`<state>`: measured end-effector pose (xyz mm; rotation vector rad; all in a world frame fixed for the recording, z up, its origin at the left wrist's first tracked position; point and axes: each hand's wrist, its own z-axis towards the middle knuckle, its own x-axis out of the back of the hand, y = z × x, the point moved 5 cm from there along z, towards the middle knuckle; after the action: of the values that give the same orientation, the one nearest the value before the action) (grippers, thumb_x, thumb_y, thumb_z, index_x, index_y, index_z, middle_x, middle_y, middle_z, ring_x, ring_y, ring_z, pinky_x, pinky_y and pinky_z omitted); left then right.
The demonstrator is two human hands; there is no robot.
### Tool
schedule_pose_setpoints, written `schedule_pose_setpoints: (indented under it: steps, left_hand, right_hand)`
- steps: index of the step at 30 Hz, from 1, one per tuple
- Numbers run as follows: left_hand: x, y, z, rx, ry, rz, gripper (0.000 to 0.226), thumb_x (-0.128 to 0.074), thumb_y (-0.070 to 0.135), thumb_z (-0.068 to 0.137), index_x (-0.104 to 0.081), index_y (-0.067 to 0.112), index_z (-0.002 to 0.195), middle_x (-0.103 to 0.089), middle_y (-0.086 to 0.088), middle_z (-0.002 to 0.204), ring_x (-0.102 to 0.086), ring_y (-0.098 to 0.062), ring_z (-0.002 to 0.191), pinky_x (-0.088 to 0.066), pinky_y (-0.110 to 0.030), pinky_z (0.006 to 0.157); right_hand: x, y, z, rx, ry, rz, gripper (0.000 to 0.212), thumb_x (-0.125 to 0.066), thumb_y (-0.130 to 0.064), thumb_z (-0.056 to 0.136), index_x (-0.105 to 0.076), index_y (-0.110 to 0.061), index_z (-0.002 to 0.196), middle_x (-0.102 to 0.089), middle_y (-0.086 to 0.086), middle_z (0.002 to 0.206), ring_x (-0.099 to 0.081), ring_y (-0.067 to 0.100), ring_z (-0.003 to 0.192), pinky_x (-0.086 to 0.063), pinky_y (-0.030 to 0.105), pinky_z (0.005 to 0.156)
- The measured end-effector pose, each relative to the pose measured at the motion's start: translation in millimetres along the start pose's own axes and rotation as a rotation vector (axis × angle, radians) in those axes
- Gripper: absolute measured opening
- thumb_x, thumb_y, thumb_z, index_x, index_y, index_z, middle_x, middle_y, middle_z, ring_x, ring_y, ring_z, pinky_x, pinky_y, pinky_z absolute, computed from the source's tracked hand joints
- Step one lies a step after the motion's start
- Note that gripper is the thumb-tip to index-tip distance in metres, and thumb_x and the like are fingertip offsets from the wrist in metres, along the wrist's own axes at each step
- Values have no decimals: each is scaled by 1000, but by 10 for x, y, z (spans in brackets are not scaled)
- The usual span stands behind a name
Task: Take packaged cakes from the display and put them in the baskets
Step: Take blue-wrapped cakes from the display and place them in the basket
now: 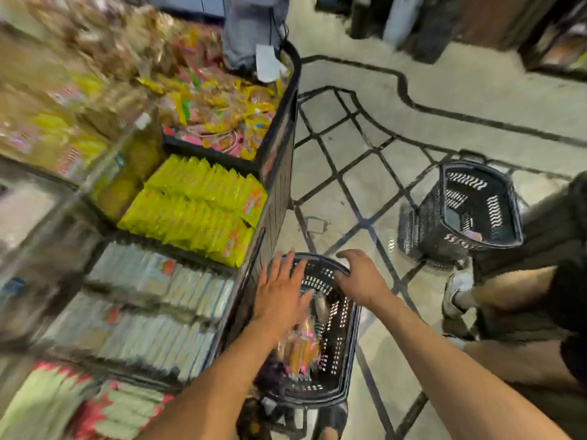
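A black plastic basket [341, 338] stands on the floor at my feet, beside the display [276, 173]. Inside it lie packaged cakes [300, 347] in clear wrap with pink print. My left hand [279, 293] hovers over the basket's left side, fingers straight and spread, holding nothing. My right hand [362, 276] is over the basket's far rim, fingers loosely curled and empty. A second black basket [476, 208] stands further right on the floor with one pink pack at its bottom. The display holds rows of yellow packs [197, 204] and mixed cake packs [219, 112].
Another person's leg and white shoe [457, 293] are beside the second basket. Someone in grey trousers [251, 30] stands at the display's far end. Pale packs [152, 300] fill the nearer display sections. The tiled floor [365, 147] with dark lines stretches to the right.
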<state>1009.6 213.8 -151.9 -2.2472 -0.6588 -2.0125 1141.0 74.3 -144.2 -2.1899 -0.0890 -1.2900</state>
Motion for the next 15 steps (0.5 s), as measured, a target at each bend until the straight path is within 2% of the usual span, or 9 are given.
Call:
schedule_pose_setpoints:
  steps: [2,5,7,10,15]
  left_hand:
    - [487,4,11,-18,88,-3,74,-42,61,102,-18,27,164,-9,-3,173,0,-26,160,-9,-48,128]
    - [1197,-83,-10,-28,252,25,75,-53,59,97,-29,27,161,-17,-3,172,-9,-28,160,-16,-50,126]
    - [1641,-186,-53,-28,364,47,74,-58,57,95,-36,25,159,-22,-4,171,-15,-30,159,-20,-52,125]
    - [2274,-352,-223,-3,496,108,72,-57,58,96,-37,24,158,-26,-7,169,-15,-29,159,-24,-54,125]
    - [3020,-640,-880,154,638,154,72,-52,58,100,-29,27,161,-16,-5,172,-6,-28,160,-14,-50,128]
  right_hand:
    - [434,-395,-174,73,95,-1,56,-58,-39,87,-56,-14,137,-54,8,139,-48,28,132,-38,36,110]
    - [982,-925,-396,182,228,-15,52,-65,-28,92,-52,-17,141,-47,6,146,-44,27,135,-38,39,111]
    - [1297,-1259,-514,259,298,-31,54,-67,-27,92,-50,-17,143,-43,5,150,-42,26,137,-36,38,113]
    - [1659,-1773,-653,413,358,-58,58,-66,-26,92,-48,-14,146,-41,8,151,-40,27,139,-35,37,113]
    - [1975,-2613,-966,673,418,-97,59,-66,-32,94,-46,-17,147,-37,7,155,-37,27,142,-38,43,114]
